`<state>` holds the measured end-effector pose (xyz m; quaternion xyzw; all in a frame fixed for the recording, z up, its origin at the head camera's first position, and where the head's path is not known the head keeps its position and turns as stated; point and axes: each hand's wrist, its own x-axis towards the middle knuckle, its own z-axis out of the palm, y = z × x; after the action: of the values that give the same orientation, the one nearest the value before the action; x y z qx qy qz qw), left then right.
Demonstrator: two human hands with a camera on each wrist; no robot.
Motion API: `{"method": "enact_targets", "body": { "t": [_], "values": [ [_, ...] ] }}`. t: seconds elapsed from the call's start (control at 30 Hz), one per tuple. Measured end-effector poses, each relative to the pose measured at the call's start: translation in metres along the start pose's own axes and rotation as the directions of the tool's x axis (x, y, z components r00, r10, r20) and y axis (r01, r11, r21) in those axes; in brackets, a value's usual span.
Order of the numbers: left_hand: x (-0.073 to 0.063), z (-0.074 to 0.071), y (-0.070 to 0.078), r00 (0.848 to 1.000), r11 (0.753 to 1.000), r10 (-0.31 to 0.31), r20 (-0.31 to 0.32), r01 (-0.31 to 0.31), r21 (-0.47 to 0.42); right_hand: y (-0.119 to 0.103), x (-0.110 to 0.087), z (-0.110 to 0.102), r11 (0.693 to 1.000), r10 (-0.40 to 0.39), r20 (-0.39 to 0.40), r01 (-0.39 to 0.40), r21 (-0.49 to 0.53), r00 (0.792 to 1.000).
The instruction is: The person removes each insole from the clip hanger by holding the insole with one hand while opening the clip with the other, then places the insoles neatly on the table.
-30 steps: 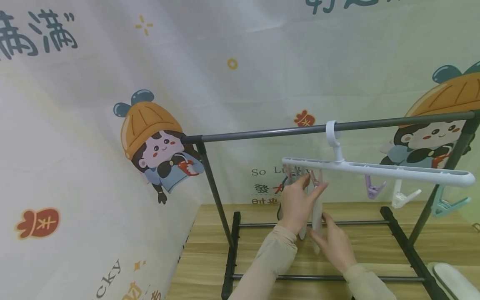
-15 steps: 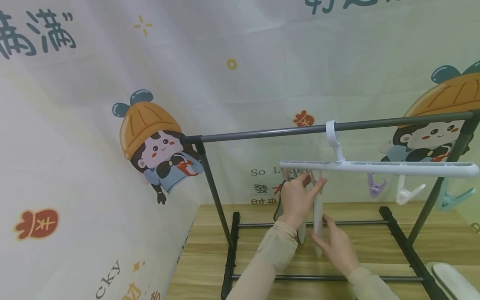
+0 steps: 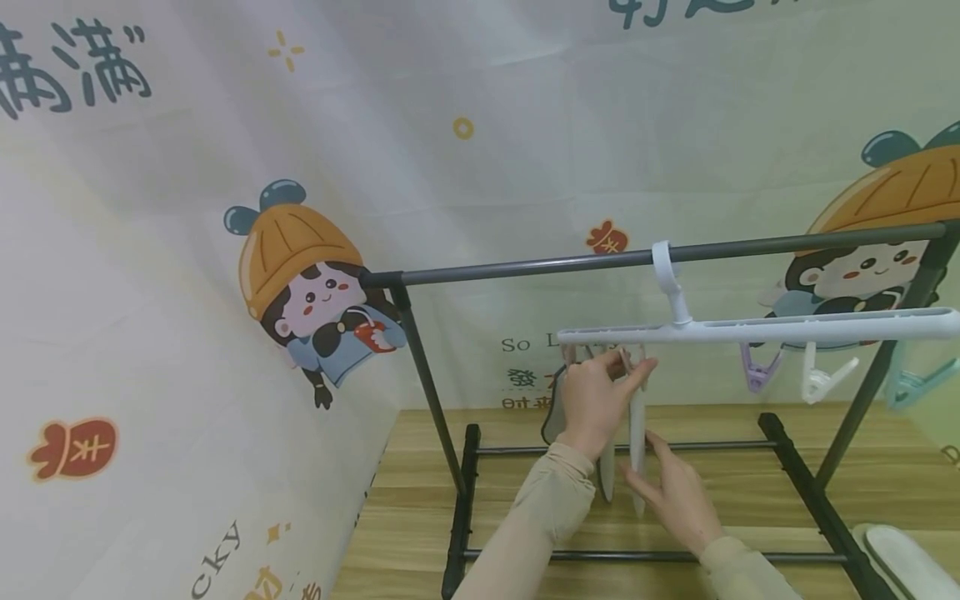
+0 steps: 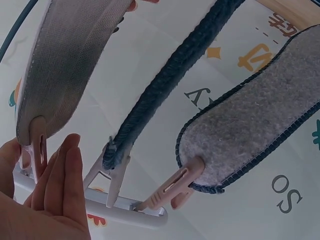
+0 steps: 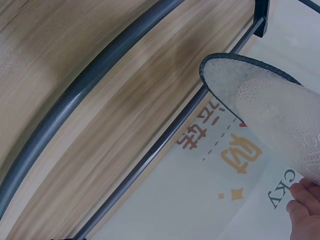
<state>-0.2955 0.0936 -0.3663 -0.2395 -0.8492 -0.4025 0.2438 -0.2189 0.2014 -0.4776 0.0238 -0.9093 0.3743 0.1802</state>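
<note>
A white clip hanger hooks over the rack's dark top rail. Under its left part my left hand pinches a pink clip, which bites the end of a pale insole. Lower down, my right hand holds that insole by its edges between thumb and fingers; the right wrist view shows its patterned white face. Beside it hang a dark-edged insole seen edge-on in a pale clip and a fuzzy grey insole in another pink clip.
Unused purple, white and mint clips dangle from the hanger's right half. The rack's black base bars stand on a wood-grain surface. A white shoe-like item lies at lower right. A printed cloth hangs behind.
The hanger's right end has risen and its left end has dipped slightly, with the coloured clips moving up and right. Both hands keep almost the same place on the clip and insole.
</note>
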Motion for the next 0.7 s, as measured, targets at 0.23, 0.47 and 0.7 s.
{"method": "enact_targets", "body": {
  "t": [0.23,0.47,0.7],
  "values": [
    [-0.0018,-0.0024,0.0001,1.000,1.000,0.002,-0.009,-0.002,0.011,0.0001,0.0007,0.0029,1.000,-0.027,0.002,0.027,0.000,1.000],
    [-0.0033,-0.0026,-0.0007,0.999,1.000,0.006,-0.035,-0.005,0.031,0.0008,-0.0017,0.0078,0.996,-0.083,-0.023,0.083,-0.010,0.996],
    [-0.0033,-0.0038,0.0010,0.999,0.998,0.005,-0.054,-0.002,0.061,-0.0011,-0.0041,0.0080,0.996,-0.085,-0.028,0.084,-0.032,0.996]
  ]
}}
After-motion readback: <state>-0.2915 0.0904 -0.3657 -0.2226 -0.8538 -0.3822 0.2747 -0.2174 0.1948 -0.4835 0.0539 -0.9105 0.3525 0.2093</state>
